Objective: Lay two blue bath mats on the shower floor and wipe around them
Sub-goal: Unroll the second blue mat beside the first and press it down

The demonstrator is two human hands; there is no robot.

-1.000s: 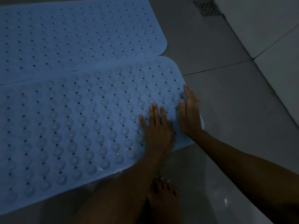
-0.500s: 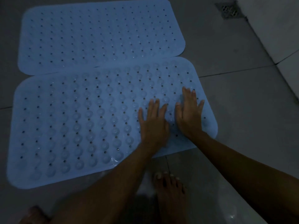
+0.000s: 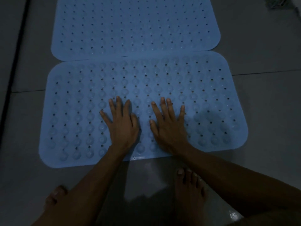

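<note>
Two blue bath mats lie flat on the grey tiled floor, side by side with long edges touching. The near mat (image 3: 78, 111) has rows of bumps and small holes. The far mat (image 3: 133, 25) runs out of the top of the view. My left hand (image 3: 122, 124) presses flat on the middle of the near mat, fingers spread. My right hand (image 3: 167, 126) lies flat beside it, a hand's width to the right, fingers also apart. Neither hand holds anything.
My bare feet stand on the wet floor just in front of the near mat, the right foot (image 3: 189, 190) and the left foot (image 3: 55, 195). A dark strip (image 3: 14, 62) runs along the left side. A floor drain (image 3: 278, 2) shows at the top right corner.
Both hands have slid left along the near mat, from its right end to its middle, and have spread apart. The view has shifted so both mats sit centred.
</note>
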